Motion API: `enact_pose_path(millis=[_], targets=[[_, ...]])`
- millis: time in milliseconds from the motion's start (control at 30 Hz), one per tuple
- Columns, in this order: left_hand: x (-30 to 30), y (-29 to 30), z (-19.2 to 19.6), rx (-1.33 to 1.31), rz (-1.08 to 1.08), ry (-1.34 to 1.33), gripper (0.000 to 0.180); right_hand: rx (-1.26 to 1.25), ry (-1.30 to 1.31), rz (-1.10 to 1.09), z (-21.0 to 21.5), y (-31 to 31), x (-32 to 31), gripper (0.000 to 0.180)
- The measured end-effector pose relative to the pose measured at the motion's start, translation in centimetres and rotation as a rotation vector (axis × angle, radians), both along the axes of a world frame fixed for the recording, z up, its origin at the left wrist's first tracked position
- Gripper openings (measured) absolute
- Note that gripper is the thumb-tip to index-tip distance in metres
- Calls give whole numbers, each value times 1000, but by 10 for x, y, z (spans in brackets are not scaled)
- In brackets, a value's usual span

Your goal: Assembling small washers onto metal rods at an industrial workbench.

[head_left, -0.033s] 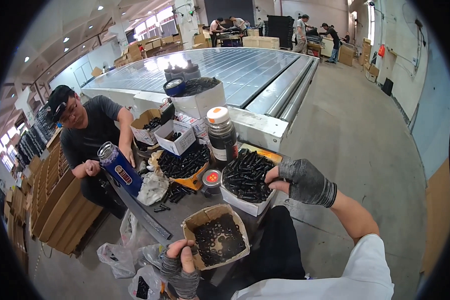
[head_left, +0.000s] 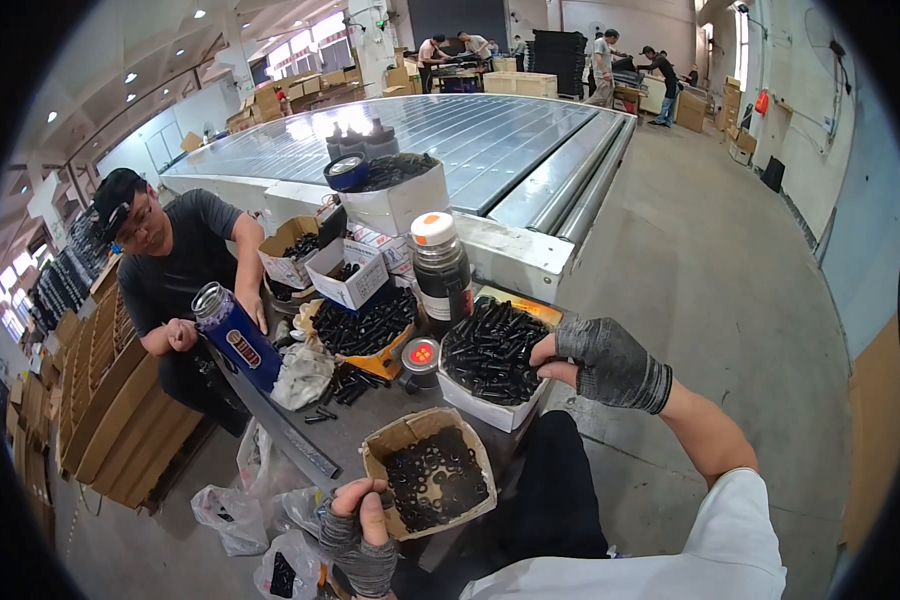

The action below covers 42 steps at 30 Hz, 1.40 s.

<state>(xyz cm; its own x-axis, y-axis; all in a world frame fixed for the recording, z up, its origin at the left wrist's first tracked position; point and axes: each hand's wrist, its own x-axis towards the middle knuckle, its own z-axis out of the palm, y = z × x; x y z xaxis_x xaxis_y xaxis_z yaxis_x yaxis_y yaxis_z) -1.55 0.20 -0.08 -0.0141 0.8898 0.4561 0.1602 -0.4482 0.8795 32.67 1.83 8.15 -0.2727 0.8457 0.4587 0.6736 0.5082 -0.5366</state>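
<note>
My left hand (head_left: 362, 535), in a grey fingerless glove, is at the near left corner of an open cardboard box (head_left: 380, 445) of small black rings (head_left: 432, 475). Its thumb and forefinger are pinched together; whatever is between them is too small to make out. My right hand (head_left: 610, 365), gloved the same way, reaches over the right edge of a white box (head_left: 505, 412) heaped with short black cylindrical parts (head_left: 490, 345). The thumb and forefinger bend in at the heap, and what they grip is hidden among the dark parts.
Beyond the boxes stand a jar with an orange-white lid (head_left: 436, 265), a small round tin (head_left: 421, 358) and another box of black parts (head_left: 365, 325). A blue bottle (head_left: 238, 335) is at left, beside a seated co-worker (head_left: 185, 245). A large slatted metal surface (head_left: 490, 140) stretches behind.
The view has shifted very slightly, and the co-worker's head is tilted a little lower. Both my hands keep their places at the two boxes.
</note>
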Motion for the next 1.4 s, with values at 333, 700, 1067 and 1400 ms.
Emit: enact_pose_path(millis=[333,700,1067,1400], targets=[[1,3,-5,73,-8,66,15,81,-466,23,-9,8,1,28],[4,1,-3,42,-41,9,15,18,-377,21,-15,11,11,46],[-17,17,-4,123,84,-80,15,239,-365,-40,-27,-1,9,44],[-65,140,-45,231,272,831,31,333,-147,323,-72,-49,-56,39]])
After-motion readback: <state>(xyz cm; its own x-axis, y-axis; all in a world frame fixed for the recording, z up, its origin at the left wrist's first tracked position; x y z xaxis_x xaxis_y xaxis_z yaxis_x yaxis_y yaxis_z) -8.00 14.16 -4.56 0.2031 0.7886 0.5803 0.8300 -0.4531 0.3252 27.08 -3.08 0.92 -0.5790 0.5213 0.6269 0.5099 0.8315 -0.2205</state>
